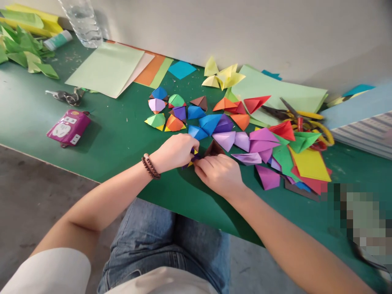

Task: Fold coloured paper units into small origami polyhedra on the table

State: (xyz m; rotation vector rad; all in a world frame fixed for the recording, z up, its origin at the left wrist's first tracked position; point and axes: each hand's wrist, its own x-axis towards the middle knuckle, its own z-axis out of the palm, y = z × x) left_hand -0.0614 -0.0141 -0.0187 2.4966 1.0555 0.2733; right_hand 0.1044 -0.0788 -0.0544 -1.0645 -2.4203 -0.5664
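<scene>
My left hand, with brown bead bracelets on its wrist, is closed in a pinch on a small folded paper piece in purple and yellow. My right hand has its fingers curled against the same piece from the right; both hands partly hide it. Just behind my right fingers lies a brown folded paper. Beyond my hands are several two-coloured paper pieces, such as an orange-and-yellow one, and loose folded papers, among them a blue one, a lilac one and a magenta one.
Scissors with yellow handles lie on papers at the right. Pale green sheets, a water bottle and a glue stick are along the back. A purple box and keys sit left on the green table.
</scene>
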